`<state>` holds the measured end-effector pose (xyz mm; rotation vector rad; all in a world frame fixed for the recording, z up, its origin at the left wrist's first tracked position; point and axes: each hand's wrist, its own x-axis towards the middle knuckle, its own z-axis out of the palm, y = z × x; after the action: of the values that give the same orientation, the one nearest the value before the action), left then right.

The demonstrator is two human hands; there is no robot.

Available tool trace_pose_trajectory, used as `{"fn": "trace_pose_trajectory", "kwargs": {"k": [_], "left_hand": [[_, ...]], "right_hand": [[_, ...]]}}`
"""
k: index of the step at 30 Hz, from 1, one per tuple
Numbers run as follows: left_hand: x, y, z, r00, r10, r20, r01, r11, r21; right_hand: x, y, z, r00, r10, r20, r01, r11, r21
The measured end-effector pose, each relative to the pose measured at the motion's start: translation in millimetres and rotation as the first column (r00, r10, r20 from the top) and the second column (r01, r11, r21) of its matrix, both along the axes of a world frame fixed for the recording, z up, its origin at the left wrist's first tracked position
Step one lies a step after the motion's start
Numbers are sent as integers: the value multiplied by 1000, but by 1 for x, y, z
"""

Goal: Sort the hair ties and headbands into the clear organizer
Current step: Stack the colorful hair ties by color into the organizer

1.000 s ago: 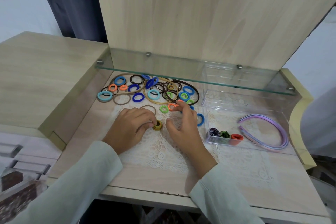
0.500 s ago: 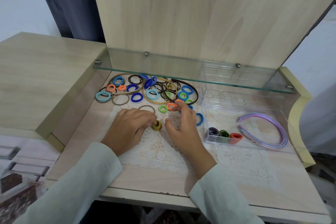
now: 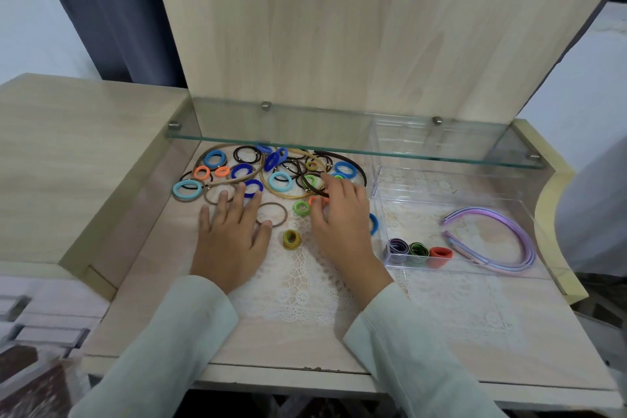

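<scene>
Fingers of my left hand (image 3: pixel 230 241) lie spread flat on the lace mat (image 3: pixel 305 285), holding nothing, tips among the loose ties near a blue tie (image 3: pixel 252 187) and a brown loop (image 3: pixel 271 214). My right hand (image 3: pixel 339 217) is curled over the pile (image 3: pixel 278 173); its fingertips seem to close on an orange tie (image 3: pixel 314 200), though I cannot tell if they grip it. The yellow bundle (image 3: pixel 291 239) sits between my hands, touching neither. The organizer (image 3: pixel 475 273) stands to the right with purple, green and orange bundles and the headbands (image 3: pixel 492 241) inside.

To do this well, I judge I should gather ties of one colour, stack them tight, then carry the stack over the organizer's wall.

A second ago both hands pinched the yellow bundle together; now it lies free and both hands have reached toward the pile.
</scene>
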<state>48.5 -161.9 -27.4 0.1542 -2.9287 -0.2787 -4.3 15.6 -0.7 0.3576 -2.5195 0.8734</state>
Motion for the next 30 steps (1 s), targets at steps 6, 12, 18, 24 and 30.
{"fn": "trace_pose_trajectory", "kwargs": {"k": [6, 12, 18, 24, 30], "left_hand": [[-3, 1, 2, 994, 25, 104, -26, 1000, 7], [-3, 3, 6, 987, 39, 154, -37, 999, -17], [-2, 4, 8, 984, 47, 171, -42, 999, -32], [-4, 3, 9, 984, 37, 174, -36, 999, -6], [-3, 3, 11, 982, 32, 188, -30, 999, -14]], "right_hand": [[-39, -19, 5, 997, -76, 16, 71, 976, 208], [-61, -25, 12, 988, -116, 106, 76, 943, 324], [-67, -32, 16, 969, -143, 200, 62, 930, 364], [-74, -31, 33, 892, -158, 423, 53, 967, 250], [-66, -23, 29, 949, -106, 296, 33, 970, 241]]}}
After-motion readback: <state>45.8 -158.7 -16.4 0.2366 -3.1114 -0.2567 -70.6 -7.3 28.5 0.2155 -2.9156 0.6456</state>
